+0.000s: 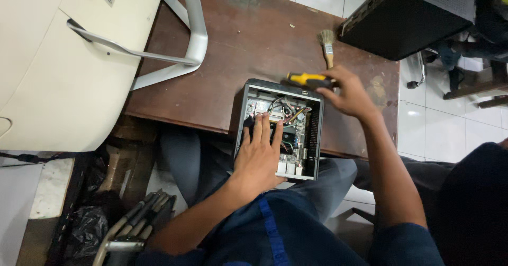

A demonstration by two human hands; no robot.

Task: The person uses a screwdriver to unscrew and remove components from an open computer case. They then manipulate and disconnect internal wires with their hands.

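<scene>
Nearest to the camera, blue-sleeved forearms reach forward over the person's lap toward a small open computer case [279, 130]. That case is a compact dark metal box with its top cover off, sitting at the near edge of the brown wooden tabletop [222, 59] and overhanging it toward the person's knees. Inside, a circuit board shows with bundled coloured wires, silver components and a row of pale ports at the near end; the right wall is perforated with vent slots.

Left hand [259, 157] lies flat inside the case, its fingers [263, 128] stretched out and slightly spread, pressing on a dark part at the left of the board. They grip nothing; they only rest on it.

Right hand [352, 91] is at the far right corner of the case, fingers curled around the black end of a yellow-handled screwdriver [308, 79], which lies crosswise along the far rim of the case.

Just beyond that hand a small paintbrush [328, 46] with a wooden handle and pale bristles lies on the tabletop. Farther right, a larger black computer case [407, 17] sits at the tabletop's far corner. On the left, a cream-coloured device with a bent silver stand [185, 38] covers that end. Below, by the tiled floor, grey cables [132, 223] are bundled together.
</scene>
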